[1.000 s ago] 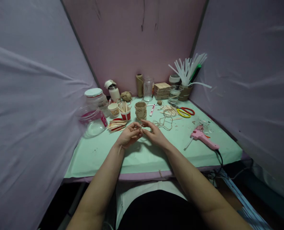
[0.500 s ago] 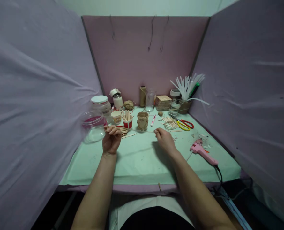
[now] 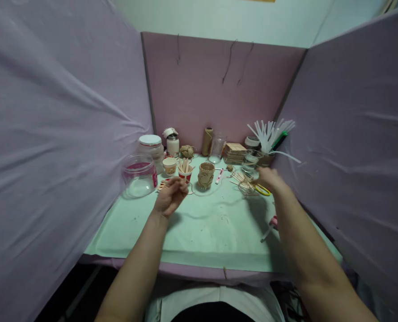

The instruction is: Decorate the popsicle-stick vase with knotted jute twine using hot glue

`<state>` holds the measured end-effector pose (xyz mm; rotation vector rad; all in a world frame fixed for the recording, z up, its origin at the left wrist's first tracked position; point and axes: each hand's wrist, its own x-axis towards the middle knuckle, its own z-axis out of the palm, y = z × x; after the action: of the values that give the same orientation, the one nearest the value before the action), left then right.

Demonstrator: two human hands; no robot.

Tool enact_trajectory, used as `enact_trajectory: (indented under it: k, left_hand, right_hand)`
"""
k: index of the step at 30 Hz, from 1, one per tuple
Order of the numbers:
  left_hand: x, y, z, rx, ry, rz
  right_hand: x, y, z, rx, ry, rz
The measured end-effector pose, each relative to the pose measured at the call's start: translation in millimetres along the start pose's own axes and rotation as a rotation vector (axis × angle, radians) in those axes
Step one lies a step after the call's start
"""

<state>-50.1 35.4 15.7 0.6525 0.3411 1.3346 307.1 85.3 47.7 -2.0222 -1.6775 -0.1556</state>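
My left hand (image 3: pixel 171 197) hovers over the mint-green table cover (image 3: pixel 199 232) with its fingers curled, pinching the end of a thin twine strand (image 3: pixel 199 193). The strand sags in a loop past the twine-wrapped cup (image 3: pixel 206 175). My right hand (image 3: pixel 268 178) is stretched out to the right, above the yellow-handled scissors (image 3: pixel 263 191) and a loose coil of twine (image 3: pixel 247 188). Its fingers are smeared and point away from me, so their grip does not show.
At the back stand a lidded jar (image 3: pixel 151 146), a glue bottle (image 3: pixel 172 142), a twine ball (image 3: pixel 186 151), a spool (image 3: pixel 207 141), a glass jar (image 3: pixel 217 148), stacked sticks (image 3: pixel 235 153) and white rods in a holder (image 3: pixel 269 136). A clear jar (image 3: pixel 139 175) lies at left. Purple screens close three sides.
My hands have parted. The right hand let the taut twine go slack and swung right and back to the scissors. The left hand stayed near the cups. The camera tilted up.
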Motion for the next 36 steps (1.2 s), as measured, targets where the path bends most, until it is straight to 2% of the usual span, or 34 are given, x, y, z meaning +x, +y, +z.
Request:
enact_trajectory:
  k: [2,5,7,9,11,13,17,21,24,29,36]
  left_hand:
    - [3,-12,9.1,0.174,0.066,-0.177]
    - [7,-29,26.5,0.368,0.099,-0.288]
    - [12,-38,36.9,0.474,0.050,-0.264]
    - [19,-45,43.6,0.557,0.034,-0.206]
    - [28,-52,46.1,0.619,0.025,-0.138]
    - [37,-60,44.6,0.663,0.011,-0.081]
    - [48,-78,33.8,0.708,0.033,-0.034]
    - [51,-90,19.9,0.691,0.062,-0.067]
    - [49,-95,12.2,0.698,0.073,-0.075]
    - [45,-95,7.3,0.709,0.086,-0.128]
    - [44,-93,5.6,0.758,-0.015,-0.196]
  right_hand:
    - [-17,-10,9,-0.005,-0.144,-0.032]
    - [-42,-39,9,0.105,-0.252,-0.171]
    - [-56,-63,3,0.489,-0.314,-0.340]
    - [-67,-84,1,0.815,-0.355,-0.377]
    - [-76,-98,6,0.970,-0.324,-0.338]
    - [-80,-104,20,0.987,-0.265,-0.289]
    - [-82,-97,51,0.911,-0.138,-0.191]
    - [-85,-90,68,0.919,-0.152,-0.114]
    - [-88,-91,72,0.930,-0.195,-0.073]
    - [-92,-94,71,0.921,-0.189,-0.052]
    - [-93,-92,72,0.949,-0.164,-0.071]
